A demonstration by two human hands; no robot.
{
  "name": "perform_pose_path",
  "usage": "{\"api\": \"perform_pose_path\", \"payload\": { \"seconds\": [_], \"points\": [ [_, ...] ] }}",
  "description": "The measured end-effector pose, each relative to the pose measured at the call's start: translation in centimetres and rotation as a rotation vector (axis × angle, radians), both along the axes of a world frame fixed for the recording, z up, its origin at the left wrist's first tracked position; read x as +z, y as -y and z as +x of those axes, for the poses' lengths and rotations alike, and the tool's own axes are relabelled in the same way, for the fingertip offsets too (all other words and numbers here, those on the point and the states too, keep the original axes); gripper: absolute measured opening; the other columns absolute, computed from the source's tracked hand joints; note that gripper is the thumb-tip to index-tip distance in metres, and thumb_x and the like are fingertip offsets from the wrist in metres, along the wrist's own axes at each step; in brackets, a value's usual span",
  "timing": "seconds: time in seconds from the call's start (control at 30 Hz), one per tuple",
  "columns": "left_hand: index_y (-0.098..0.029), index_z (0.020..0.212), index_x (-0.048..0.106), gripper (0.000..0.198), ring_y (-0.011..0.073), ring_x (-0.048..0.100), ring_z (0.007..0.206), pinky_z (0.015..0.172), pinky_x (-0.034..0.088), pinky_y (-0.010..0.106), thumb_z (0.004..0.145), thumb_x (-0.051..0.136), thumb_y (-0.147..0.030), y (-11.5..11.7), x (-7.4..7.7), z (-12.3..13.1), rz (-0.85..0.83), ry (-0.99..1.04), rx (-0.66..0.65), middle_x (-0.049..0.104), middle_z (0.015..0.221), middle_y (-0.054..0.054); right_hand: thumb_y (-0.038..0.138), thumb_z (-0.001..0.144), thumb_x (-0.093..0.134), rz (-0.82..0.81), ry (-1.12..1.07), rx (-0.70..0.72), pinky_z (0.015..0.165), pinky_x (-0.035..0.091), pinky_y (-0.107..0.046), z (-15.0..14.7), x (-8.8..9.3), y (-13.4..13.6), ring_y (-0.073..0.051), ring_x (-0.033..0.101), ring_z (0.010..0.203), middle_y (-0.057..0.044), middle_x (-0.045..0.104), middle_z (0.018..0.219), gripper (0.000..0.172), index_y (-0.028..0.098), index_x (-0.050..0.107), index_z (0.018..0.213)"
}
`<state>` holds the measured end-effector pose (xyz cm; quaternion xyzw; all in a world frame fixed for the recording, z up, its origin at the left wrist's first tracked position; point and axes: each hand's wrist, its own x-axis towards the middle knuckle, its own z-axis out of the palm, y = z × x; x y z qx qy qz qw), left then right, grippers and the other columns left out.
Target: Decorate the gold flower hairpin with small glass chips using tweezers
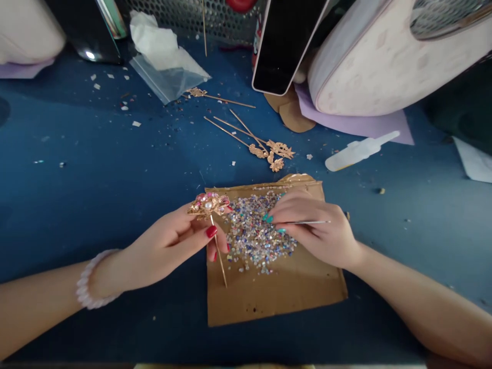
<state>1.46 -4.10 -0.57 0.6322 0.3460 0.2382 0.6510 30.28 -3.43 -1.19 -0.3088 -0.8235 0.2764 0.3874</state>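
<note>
Hairpin (208, 206) slants between thumb and fingers of the left hand (163, 251).

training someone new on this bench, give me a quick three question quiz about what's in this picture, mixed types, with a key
1. Multiple choice: what does the left hand hold?
a) a phone
b) a decorated pin
c) a plastic bag

2. True or false: the thin tool is in the grip of the right hand.

3. Fill in the blank: the loose stones lie on ____.

Key:
1. b
2. true
3. brown cardboard
</note>
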Motion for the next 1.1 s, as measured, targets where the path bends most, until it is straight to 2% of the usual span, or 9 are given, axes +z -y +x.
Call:
{"api": "perform_pose_path", "payload": {
  "seconds": [0.17, 0.4, 0.5, 0.63, 0.9, 1.1],
  "points": [
    [-0.020, 0.092, 0.073, 0.030, 0.0158, 0.069, 0.068, 0.063, 0.060, 0.023, 0.105, 0.049, -0.033, -0.1, 0.2, -0.3, -0.005, -0.048, -0.009, 0.066, 0.069, 0.002, 0.014, 0.095, 0.065, -0.026, 0.013, -0.016, 0.078, 0.058, -0.038, -0.4, 0.3, -0.1, -0.018, 0.073, 0.080, 0.000, 0.078, 0.083, 0.014, 0.025, 0.073, 0.094],
    [-0.020, 0.097, 0.070, 0.023, 0.0135, 0.070, 0.072, 0.068, 0.061, 0.020, 0.106, 0.049, -0.027, 0.1, 0.3, -0.2, -0.041, 0.011, 0.006, 0.068, 0.079, 0.002, 0.013, 0.095, 0.065, -0.044, 0.050, -0.042, 0.081, 0.060, -0.037, 0.0, 0.5, 0.2, -0.018, 0.072, 0.084, -0.002, 0.078, 0.085, 0.013, 0.023, 0.073, 0.094],
    [-0.021, 0.112, 0.064, 0.016, 0.0118, 0.070, 0.072, 0.069, 0.062, 0.019, 0.107, 0.049, -0.026, 0.2, 0.0, -0.2, -0.069, 0.073, 0.037, 0.072, 0.093, 0.003, 0.014, 0.095, 0.064, -0.059, 0.062, -0.047, 0.081, 0.061, -0.038, 0.1, 0.5, 0.2, -0.019, 0.073, 0.085, -0.002, 0.078, 0.086, 0.015, 0.024, 0.075, 0.096],
    [-0.028, 0.129, 0.055, 0.021, 0.0085, 0.068, 0.071, 0.071, 0.061, 0.016, 0.109, 0.049, -0.028, 0.2, -0.3, -0.2, -0.088, 0.150, 0.071, 0.072, 0.100, 0.000, 0.015, 0.095, 0.065, -0.056, 0.073, -0.053, 0.081, 0.061, -0.038, 0.0, 0.5, 0.1, -0.019, 0.073, 0.084, -0.002, 0.078, 0.085, 0.015, 0.025, 0.076, 0.096],
    [-0.024, 0.132, 0.056, 0.024, 0.0093, 0.067, 0.072, 0.070, 0.061, 0.016, 0.108, 0.050, -0.026, -0.1, -0.4, 0.2, -0.088, 0.205, 0.080, 0.071, 0.098, 0.002, 0.014, 0.095, 0.064, -0.025, 0.071, -0.062, 0.080, 0.060, -0.036, -0.1, 0.8, -0.1, -0.019, 0.073, 0.084, -0.002, 0.078, 0.085, 0.014, 0.024, 0.074, 0.096],
    [-0.021, 0.113, 0.061, 0.013, 0.0114, 0.068, 0.071, 0.070, 0.061, 0.020, 0.106, 0.051, -0.021, -0.2, -0.2, 0.1, -0.087, 0.163, 0.071, 0.072, 0.096, 0.004, 0.013, 0.096, 0.064, 0.020, 0.079, -0.081, 0.078, 0.059, -0.034, -2.2, 0.8, -1.8, -0.017, 0.073, 0.082, -0.001, 0.078, 0.083, 0.015, 0.022, 0.074, 0.089]
  ]
}}
